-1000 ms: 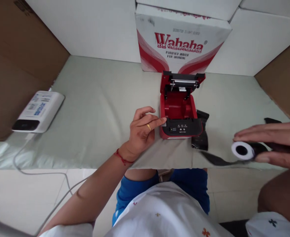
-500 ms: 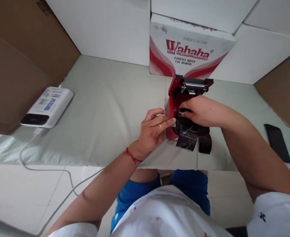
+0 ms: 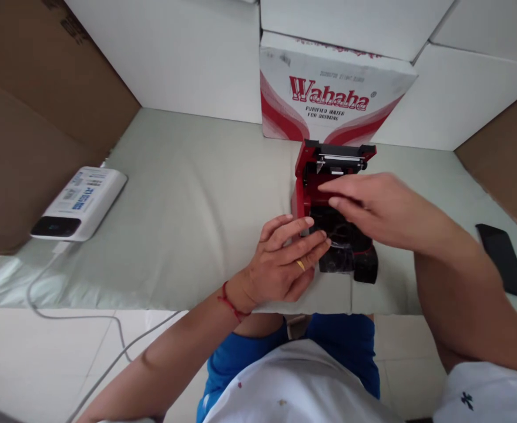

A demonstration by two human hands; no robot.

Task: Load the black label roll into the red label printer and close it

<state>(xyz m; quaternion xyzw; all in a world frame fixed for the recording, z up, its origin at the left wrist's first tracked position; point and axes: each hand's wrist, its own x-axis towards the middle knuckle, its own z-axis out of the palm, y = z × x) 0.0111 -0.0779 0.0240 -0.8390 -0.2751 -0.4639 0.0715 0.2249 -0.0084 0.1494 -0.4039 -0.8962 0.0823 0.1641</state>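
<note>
A small red printer-like machine stands with its lid raised, showing a dark roller under it. Black shiny film lies across its inside and hangs over the front as a strip. A second dark piece sticks out at the front right. My left hand, fingers stretched out, rests on the machine's front left edge with its fingertips on the film. Over the right side of the opening hovers my right hand, thumb and index finger apart, nothing seen between them.
Behind the machine stands a white and red water carton. To the left lies a white power bank-like device with a grey cable. A black phone lies at the right. Brown cardboard walls the left side.
My right hand has lifted out of the machine and shifted right, its fingers letting go of a small part inside. My left hand has moved right and nearer, onto the black film.
</note>
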